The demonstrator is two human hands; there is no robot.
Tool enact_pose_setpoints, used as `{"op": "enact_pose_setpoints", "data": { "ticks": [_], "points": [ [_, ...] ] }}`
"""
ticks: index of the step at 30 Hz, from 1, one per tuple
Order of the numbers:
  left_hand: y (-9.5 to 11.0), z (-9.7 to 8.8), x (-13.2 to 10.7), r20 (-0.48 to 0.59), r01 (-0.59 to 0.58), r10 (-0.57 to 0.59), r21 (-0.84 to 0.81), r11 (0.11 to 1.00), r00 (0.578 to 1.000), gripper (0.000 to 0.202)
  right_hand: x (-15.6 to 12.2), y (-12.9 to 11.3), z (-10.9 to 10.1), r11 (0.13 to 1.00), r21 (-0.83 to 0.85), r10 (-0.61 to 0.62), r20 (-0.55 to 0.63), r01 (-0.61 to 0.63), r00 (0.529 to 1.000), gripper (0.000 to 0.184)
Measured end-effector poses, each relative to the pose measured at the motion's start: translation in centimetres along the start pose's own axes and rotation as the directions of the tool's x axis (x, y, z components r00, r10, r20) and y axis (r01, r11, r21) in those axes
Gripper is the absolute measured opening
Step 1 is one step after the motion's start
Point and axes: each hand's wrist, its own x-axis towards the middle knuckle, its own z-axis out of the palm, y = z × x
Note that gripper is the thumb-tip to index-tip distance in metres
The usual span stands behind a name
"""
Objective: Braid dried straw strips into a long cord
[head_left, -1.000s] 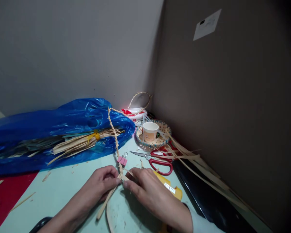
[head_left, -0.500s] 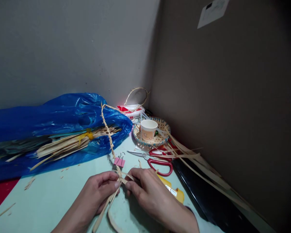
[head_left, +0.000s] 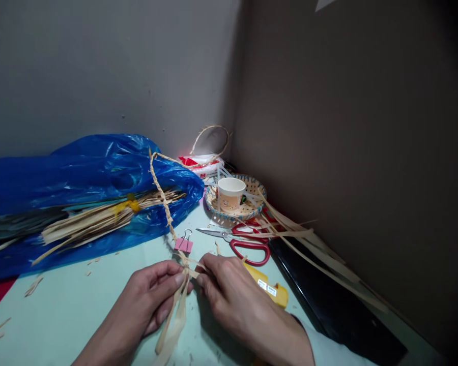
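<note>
A braided straw cord (head_left: 162, 195) runs down from the blue bag to the front of the table, with a pink binder clip (head_left: 183, 246) fastened on it. Just below the clip my left hand (head_left: 152, 295) pinches the end of the braid between thumb and fingers. Loose flat straw strips (head_left: 175, 317) hang from that point toward me. To its right, my right hand (head_left: 229, 295) is closed, thumb against fingers, on straw strips pulled out sideways from the braid. The strips' ends inside the right hand are hidden.
Red-handled scissors (head_left: 248, 244) lie behind my right hand, near a yellow tool (head_left: 269, 284) and a flat black object (head_left: 328, 295). A paper cup (head_left: 231, 195) stands in a woven basket (head_left: 213, 206). On the left, a tied straw bundle (head_left: 91, 218) rests on a blue plastic bag (head_left: 99, 168).
The view has tilted down and shifted slightly right. The loose strips below my left hand hang differently, a wide one now in front. Both hands keep their grip beside the braid.
</note>
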Motion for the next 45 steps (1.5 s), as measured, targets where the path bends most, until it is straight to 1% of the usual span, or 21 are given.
{"op": "enact_pose_setpoints", "data": {
  "ticks": [3,5,8,11,13,16,18,22,24,26,28,30,34,36,38,42,45],
  "points": [
    [0.4,0.2,-0.2,-0.046,0.009,-0.01,-0.027,1.0,0.999,0.031,0.0,0.0,-0.3,1.0,-0.001,0.002,-0.005,-0.002,1.0,0.018],
    [0.8,0.3,-0.4,-0.041,0.001,-0.002,-0.03,1.0,0.999,0.03,-0.1,0.0,-0.5,1.0,0.007,0.008,0.004,-0.008,1.0,0.018],
    [1.2,0.3,-0.8,-0.052,0.004,-0.004,0.014,1.0,0.999,0.027,-0.1,0.0,-0.7,1.0,0.017,0.016,0.018,-0.017,1.0,0.018],
    [1.4,0.1,-0.9,-0.026,-0.002,0.003,0.048,0.999,1.0,0.024,0.0,0.1,-0.6,1.0,0.022,0.016,0.01,-0.016,1.0,0.017],
    [1.3,0.0,-0.7,-0.002,-0.044,0.044,0.076,0.996,0.999,0.024,0.1,0.2,-0.6,1.0,0.025,0.015,0.008,-0.015,1.0,0.017],
    [1.0,-0.2,-0.4,0.044,-0.147,0.142,0.149,0.978,0.989,0.025,0.2,0.2,-0.6,1.0,0.017,0.004,0.005,-0.004,1.0,0.017],
    [0.6,-0.1,-0.3,0.067,-0.166,0.158,0.138,0.976,0.985,0.026,0.2,0.2,-0.6,1.0,0.014,-0.006,0.0,0.006,1.0,0.017],
    [0.2,0.4,-0.5,0.069,-0.065,0.066,-0.024,0.998,0.995,0.027,0.2,0.2,-0.6,1.0,0.012,-0.025,0.009,0.025,1.0,0.016],
    [0.3,0.6,-0.5,0.097,-0.015,0.025,-0.099,0.995,0.995,0.029,0.2,0.2,-0.6,0.999,0.006,-0.037,0.012,0.037,0.999,0.016],
    [0.4,0.8,-0.5,0.126,0.026,-0.008,-0.148,0.989,0.992,0.031,0.2,0.1,-0.6,0.999,0.005,-0.045,0.017,0.045,0.999,0.017],
    [0.5,0.9,-0.4,0.131,0.047,-0.026,-0.161,0.986,0.991,0.033,0.2,0.1,-0.6,0.999,0.004,-0.052,0.018,0.052,0.998,0.017],
    [0.4,0.9,-0.1,0.114,0.036,-0.021,-0.127,0.991,0.993,0.033,0.1,0.0,-0.6,0.998,0.003,-0.056,0.017,0.056,0.998,0.017],
    [0.0,0.8,0.3,0.086,-0.008,0.007,0.01,1.0,0.996,0.036,0.0,-0.3,-0.7,0.999,-0.002,-0.039,0.007,0.039,0.999,0.018],
    [0.0,0.7,0.2,0.052,-0.017,0.014,0.059,0.998,0.999,0.034,-0.1,-0.3,-0.7,1.0,-0.004,-0.028,0.003,0.028,1.0,0.019],
    [0.3,0.7,0.0,0.031,-0.054,0.051,0.107,0.993,0.998,0.028,-0.1,-0.3,-0.8,1.0,-0.008,-0.023,0.001,0.023,1.0,0.019],
    [0.9,0.8,-0.4,0.065,-0.179,0.169,0.244,0.953,0.984,0.021,-0.1,-0.1,-0.7,1.0,-0.021,-0.011,-0.011,0.011,1.0,0.019],
    [0.9,0.7,-0.4,0.081,-0.206,0.191,0.294,0.933,0.978,0.024,0.0,-0.1,-0.7,1.0,-0.018,-0.001,-0.011,0.001,1.0,0.02]
  ]
}}
